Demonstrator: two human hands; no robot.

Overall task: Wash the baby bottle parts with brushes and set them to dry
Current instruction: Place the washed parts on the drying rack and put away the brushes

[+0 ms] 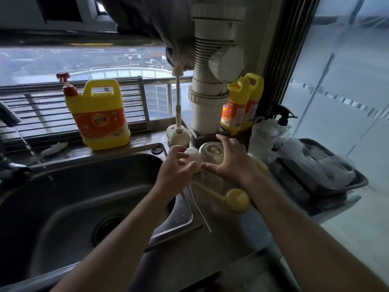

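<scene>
The person's hands met over the counter just right of the stainless sink (63,199). The clear glass baby bottle (211,153) stood on the counter near the sink's back right corner. It was seen from above, and what lay inside it could not be made out through the reflections. The right hand (231,163) arched over the bottle with fingers spread, the thumb on the near side and the index finger on the far side. Whether they actually clasped the glass could not be told. Touching the bottle's left side sat a white domed cap (192,157). The left hand (179,167) hovered at the cap with fingers loosely curled and apart, one fingertip against it, gripping nothing.

Just behind them, a cream brush holder (179,134) held a long-handled bottle brush (178,98) upright in one of its holes. A yellow round lid (237,200) lay on the counter beneath the right forearm.

On the sill stood a big yellow detergent jug (99,114) with a red pump. Two yellow-and-orange bottles (242,106) stood right of the white drain pipe (208,85). All three were opaque, so their fill was hidden. At the far right, a dark plastic basket (357,182) held crumpled clear plastic bags (315,163). A thin stream of water (27,144) fell toward the sink basin at the left.
</scene>
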